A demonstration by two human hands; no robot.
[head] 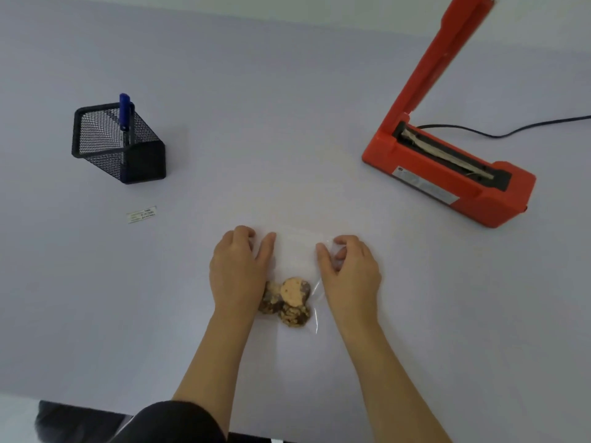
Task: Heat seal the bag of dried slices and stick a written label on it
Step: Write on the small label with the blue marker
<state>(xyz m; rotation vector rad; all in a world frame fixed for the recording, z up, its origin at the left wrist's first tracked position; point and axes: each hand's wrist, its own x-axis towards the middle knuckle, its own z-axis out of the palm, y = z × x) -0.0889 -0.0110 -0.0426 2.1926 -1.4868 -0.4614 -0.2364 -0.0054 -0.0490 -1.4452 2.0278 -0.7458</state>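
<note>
A clear plastic bag (295,257) lies flat on the table in front of me, with several brown and tan dried slices (289,300) bunched at its near end. My left hand (240,266) rests on the bag's left edge, fingers curled over it. My right hand (350,270) pinches the bag's right edge near the open far end. An orange heat sealer (447,174) stands at the right with its arm raised. A small white label (141,214) lies on the table at the left.
A black mesh pen holder (118,142) with a blue pen (124,111) stands at the back left. The sealer's black cable (511,131) runs off to the right. The table's near edge (80,402) is close to my body.
</note>
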